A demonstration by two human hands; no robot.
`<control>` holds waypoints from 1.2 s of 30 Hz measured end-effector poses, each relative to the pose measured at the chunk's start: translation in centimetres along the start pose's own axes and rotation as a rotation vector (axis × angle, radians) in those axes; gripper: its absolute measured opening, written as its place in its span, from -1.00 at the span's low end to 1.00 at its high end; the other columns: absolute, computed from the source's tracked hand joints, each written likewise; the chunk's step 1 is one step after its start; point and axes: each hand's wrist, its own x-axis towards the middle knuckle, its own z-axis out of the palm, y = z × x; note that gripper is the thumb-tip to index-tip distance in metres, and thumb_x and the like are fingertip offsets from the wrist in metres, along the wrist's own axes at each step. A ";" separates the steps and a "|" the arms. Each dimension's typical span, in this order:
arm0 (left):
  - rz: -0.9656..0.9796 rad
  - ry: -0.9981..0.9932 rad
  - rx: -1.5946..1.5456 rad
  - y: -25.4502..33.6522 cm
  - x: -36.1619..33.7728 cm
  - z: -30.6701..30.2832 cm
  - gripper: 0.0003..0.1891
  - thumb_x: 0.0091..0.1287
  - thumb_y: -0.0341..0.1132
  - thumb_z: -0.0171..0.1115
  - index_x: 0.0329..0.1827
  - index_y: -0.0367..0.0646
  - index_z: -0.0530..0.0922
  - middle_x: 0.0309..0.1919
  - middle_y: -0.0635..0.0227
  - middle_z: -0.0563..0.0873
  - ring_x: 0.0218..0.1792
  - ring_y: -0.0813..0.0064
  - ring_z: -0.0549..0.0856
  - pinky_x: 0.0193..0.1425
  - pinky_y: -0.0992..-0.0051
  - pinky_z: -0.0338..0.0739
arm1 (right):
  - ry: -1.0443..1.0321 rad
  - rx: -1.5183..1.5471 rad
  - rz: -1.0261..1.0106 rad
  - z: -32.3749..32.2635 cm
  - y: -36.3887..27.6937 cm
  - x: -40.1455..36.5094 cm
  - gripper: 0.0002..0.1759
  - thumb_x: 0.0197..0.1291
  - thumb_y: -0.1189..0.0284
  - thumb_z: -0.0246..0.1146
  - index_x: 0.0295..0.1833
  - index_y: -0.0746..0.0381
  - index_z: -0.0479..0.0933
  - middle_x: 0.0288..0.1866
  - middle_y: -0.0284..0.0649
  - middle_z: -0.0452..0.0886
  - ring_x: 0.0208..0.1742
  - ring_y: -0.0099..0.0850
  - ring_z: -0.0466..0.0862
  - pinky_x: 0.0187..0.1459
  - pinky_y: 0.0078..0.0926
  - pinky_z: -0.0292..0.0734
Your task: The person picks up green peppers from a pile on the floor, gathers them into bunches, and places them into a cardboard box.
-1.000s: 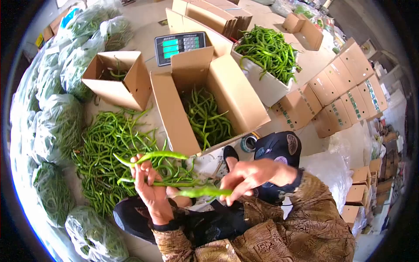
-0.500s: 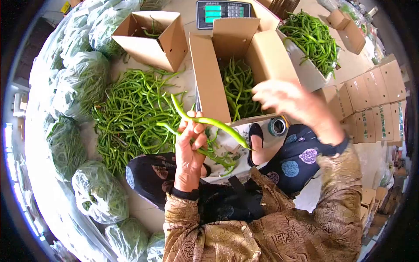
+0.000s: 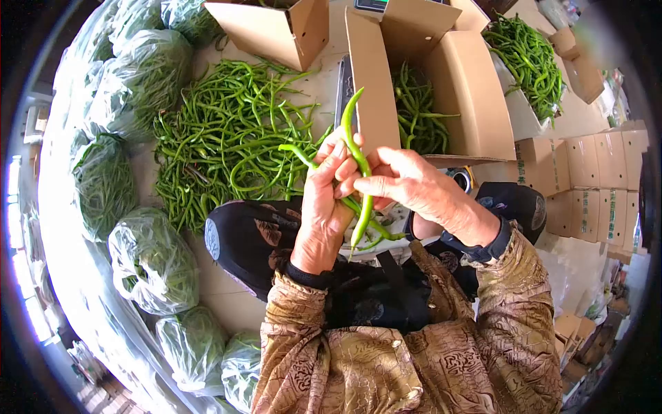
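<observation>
A long, curved green chili pepper (image 3: 349, 124) stands nearly upright between my two hands. My left hand (image 3: 321, 214) has its fingers closed around it and around at least one more green chili pepper (image 3: 296, 152), whose end sticks out on the left. The fingers of my right hand (image 3: 431, 193) pinch the long pepper from the other side; its contact point is partly hidden. Just beyond my hands, an open cardboard box (image 3: 483, 96) has green peppers (image 3: 417, 121) lying in its bottom. A wide heap of loose peppers (image 3: 227, 145) spreads on the floor to the left.
Filled plastic bags (image 3: 153, 259) line the left side. Another cardboard box (image 3: 276, 31) stands behind the heap. At the upper right, a white container (image 3: 512, 100) is piled with peppers. Several stacked cartons (image 3: 586, 165) stand at the right, and a digital scale shows partly at the top.
My right hand has come from above the box down to the pepper in my left hand. The long pepper has turned from slanting to nearly upright. The view has shifted.
</observation>
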 end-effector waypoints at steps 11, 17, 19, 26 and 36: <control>-0.014 0.091 -0.015 1.2 0.0 0.1 -0.60 0.46 -0.35 0.13 0.31 -0.24 0.35 -0.15 0.28 0.58 -0.52 0.77 0.33 -0.61 0.81 0.24 | 0.177 0.064 -0.041 -0.2 -2.8 -1.5 -0.67 0.27 0.21 0.33 -0.07 0.24 0.52 -0.25 -0.38 0.56 -0.27 -0.64 0.60 -0.22 -0.69 0.55; -0.016 0.044 -0.087 1.4 -0.1 0.0 -0.63 0.52 -0.36 0.02 0.32 -0.32 0.36 -0.18 0.26 0.56 -0.57 0.82 0.29 -0.67 0.83 0.22 | 0.254 0.052 -0.072 -2.4 -3.5 -2.8 -0.65 0.22 0.20 0.37 -0.08 0.25 0.54 -0.25 -0.34 0.62 -0.28 -0.59 0.63 -0.21 -0.68 0.57; -0.028 -0.032 -0.145 1.7 -0.2 -0.5 -0.61 0.53 -0.36 0.00 0.35 -0.34 0.33 -0.16 0.25 0.55 -0.57 0.81 0.30 -0.66 0.81 0.24 | 0.505 -0.036 -0.158 -5.8 -4.3 -4.5 -0.67 0.18 0.21 0.37 -0.10 0.22 0.56 -0.26 -0.35 0.63 -0.32 -0.60 0.61 -0.28 -0.67 0.54; -0.036 -0.077 -0.373 2.7 -0.1 0.7 -0.59 0.57 -0.35 -0.08 0.38 -0.39 0.27 -0.14 0.17 0.56 -0.57 0.78 0.32 -0.67 0.75 0.25 | 1.225 -0.922 -0.376 -31.4 -9.1 -13.5 -0.45 0.27 0.12 0.26 0.29 0.17 0.50 0.21 -0.18 0.62 0.19 -0.38 0.60 0.16 -0.39 0.49; 0.014 -0.016 -0.358 3.4 0.8 1.1 -0.63 0.48 -0.31 0.13 0.24 -0.35 0.40 -0.22 0.23 0.58 -0.52 0.74 0.32 -0.58 0.76 0.23 | -0.129 -0.740 -0.076 -0.4 3.4 -2.3 -0.70 0.17 0.31 0.39 -0.10 0.30 0.64 -0.41 -0.25 0.66 -0.49 -0.54 0.56 -0.42 -0.49 0.44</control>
